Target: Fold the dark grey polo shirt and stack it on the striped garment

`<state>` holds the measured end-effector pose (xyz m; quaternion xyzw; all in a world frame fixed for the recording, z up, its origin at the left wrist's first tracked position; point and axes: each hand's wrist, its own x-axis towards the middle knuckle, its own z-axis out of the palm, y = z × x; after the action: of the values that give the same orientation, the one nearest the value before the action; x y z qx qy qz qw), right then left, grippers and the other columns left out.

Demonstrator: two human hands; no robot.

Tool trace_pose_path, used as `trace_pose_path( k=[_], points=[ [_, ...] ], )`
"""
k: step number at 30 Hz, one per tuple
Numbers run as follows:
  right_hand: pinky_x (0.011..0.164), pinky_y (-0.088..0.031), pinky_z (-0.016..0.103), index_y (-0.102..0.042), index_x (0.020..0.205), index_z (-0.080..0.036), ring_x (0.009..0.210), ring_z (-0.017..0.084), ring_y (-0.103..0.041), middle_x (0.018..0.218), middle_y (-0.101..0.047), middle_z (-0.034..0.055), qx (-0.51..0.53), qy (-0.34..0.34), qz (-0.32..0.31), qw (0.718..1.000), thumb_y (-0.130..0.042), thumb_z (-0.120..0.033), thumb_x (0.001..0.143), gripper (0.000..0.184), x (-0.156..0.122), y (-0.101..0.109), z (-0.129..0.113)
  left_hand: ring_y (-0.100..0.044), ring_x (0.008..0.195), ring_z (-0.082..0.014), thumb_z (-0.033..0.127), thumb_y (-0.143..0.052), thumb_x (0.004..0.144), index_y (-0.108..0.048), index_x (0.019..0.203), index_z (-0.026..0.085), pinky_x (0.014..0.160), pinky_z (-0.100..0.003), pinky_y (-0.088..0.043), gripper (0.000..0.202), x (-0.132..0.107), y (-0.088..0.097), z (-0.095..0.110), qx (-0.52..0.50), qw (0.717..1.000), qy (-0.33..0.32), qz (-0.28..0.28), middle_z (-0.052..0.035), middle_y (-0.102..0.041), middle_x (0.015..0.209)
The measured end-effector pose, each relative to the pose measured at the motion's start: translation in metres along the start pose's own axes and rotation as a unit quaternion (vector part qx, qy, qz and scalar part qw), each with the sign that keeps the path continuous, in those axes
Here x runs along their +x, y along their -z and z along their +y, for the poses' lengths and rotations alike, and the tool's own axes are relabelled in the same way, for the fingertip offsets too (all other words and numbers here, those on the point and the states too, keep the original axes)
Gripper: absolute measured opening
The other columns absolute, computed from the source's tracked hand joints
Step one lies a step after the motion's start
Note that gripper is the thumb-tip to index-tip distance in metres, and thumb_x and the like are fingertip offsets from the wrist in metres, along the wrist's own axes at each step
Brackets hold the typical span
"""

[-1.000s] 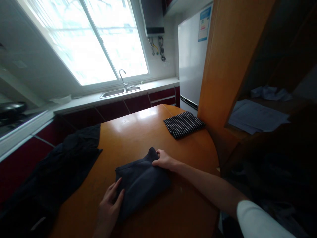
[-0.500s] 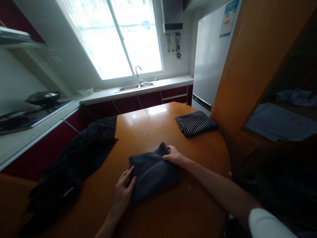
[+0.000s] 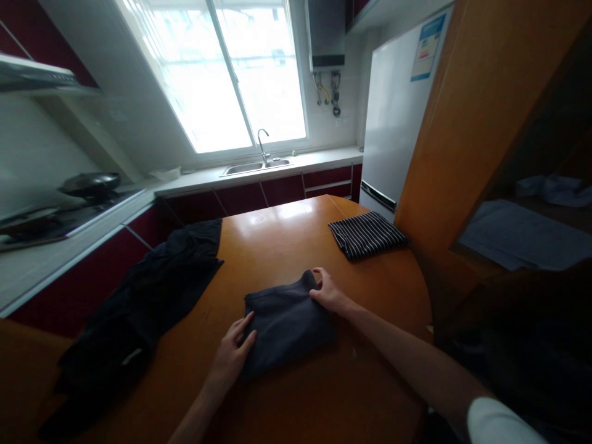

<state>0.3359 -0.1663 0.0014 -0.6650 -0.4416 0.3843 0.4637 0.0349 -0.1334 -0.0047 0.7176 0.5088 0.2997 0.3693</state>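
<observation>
A folded dark grey-blue garment point(image 3: 289, 327) lies on the wooden table in front of me. Its far right corner sticks up slightly. My left hand point(image 3: 231, 351) rests at the garment's left edge, fingers apart and fingertips touching the cloth. At the far right corner is my right hand point(image 3: 329, 293), its thumb on the cloth and its index finger curved beyond the edge, with a gap between them. The other fingers of that hand are partly hidden. Farther back on the right lies a folded black-and-white striped cloth point(image 3: 367, 235), apart from both hands.
Dark crumpled clothing point(image 3: 152, 296) covers the left side of the wooden table point(image 3: 272, 240). Behind are a counter with a sink point(image 3: 245, 168), a stove with a wok point(image 3: 90, 184) and a white fridge point(image 3: 393, 111). A wooden partition point(image 3: 456, 135) stands at right.
The camera view has shifted a little. My right index finger has lifted slightly from the garment's corner, while my left hand stays at the left edge. The garment keeps its folded shape.
</observation>
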Motion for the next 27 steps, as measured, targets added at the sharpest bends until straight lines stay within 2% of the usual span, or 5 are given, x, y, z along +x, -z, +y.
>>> trace_pose_path(
  k=[10, 14, 19, 22, 27],
  points=[
    [0.059, -0.053, 0.031, -0.035, 0.151, -0.027, 0.072, 0.017, -0.065, 0.129, -0.058, 0.0119, 0.131, -0.061, -0.099, 0.985, -0.067, -0.025, 0.072, 0.085, -0.161, 0.014, 0.002, -0.068, 0.092, -0.0247, 0.043, -0.066, 0.075, -0.077, 0.096, 0.019, 0.089, -0.036, -0.053, 0.033, 0.111, -0.018, 0.052, 0.029, 0.969, -0.115, -0.218, -0.0078, -0.075, 0.1],
    [0.071, -0.054, 0.034, -0.066, 0.116, -0.022, 0.075, 0.019, -0.064, 0.11, -0.068, 0.009, -0.02, 0.023, 0.026, 0.999, -0.061, -0.03, 0.08, 0.037, -0.182, 0.055, 0.008, -0.066, 0.084, -0.0182, 0.026, -0.064, 0.078, -0.07, 0.119, 0.019, 0.079, -0.027, -0.051, 0.043, 0.138, -0.063, 0.098, 0.071, 0.898, -0.219, -0.376, -0.0057, -0.074, 0.102],
    [0.086, -0.054, 0.036, -0.067, 0.111, -0.02, 0.092, 0.023, -0.068, 0.109, -0.07, 0.0103, -0.098, 0.055, 0.129, 0.985, -0.057, -0.03, 0.084, 0.03, -0.154, 0.1, 0.016, -0.066, 0.094, -0.0183, 0.011, -0.059, 0.081, -0.055, 0.143, 0.029, 0.085, -0.026, -0.048, 0.064, 0.108, -0.144, 0.154, 0.166, 0.766, -0.392, -0.481, -0.0027, -0.074, 0.108],
    [0.097, -0.051, 0.037, -0.069, 0.108, -0.017, 0.104, 0.024, -0.067, 0.112, -0.071, 0.0126, -0.121, 0.057, 0.167, 0.977, -0.054, -0.022, 0.084, 0.029, -0.132, 0.112, 0.03, -0.062, 0.114, -0.0234, 0.017, -0.067, 0.084, -0.056, 0.141, 0.031, 0.105, -0.036, -0.04, 0.059, 0.072, -0.166, 0.171, 0.213, 0.72, -0.506, -0.424, -0.0041, -0.071, 0.12],
    [0.097, -0.053, 0.036, -0.072, 0.099, -0.013, 0.101, 0.023, -0.07, 0.107, -0.074, 0.0155, -0.073, -0.022, 0.142, 0.987, -0.056, -0.013, 0.081, 0.024, -0.095, 0.112, 0.044, -0.053, 0.13, -0.0271, 0.029, -0.055, 0.098, -0.056, 0.139, 0.02, 0.115, -0.045, -0.032, 0.042, 0.008, -0.146, 0.149, 0.27, 0.846, -0.412, -0.204, -0.0137, -0.06, 0.138]
  ],
)
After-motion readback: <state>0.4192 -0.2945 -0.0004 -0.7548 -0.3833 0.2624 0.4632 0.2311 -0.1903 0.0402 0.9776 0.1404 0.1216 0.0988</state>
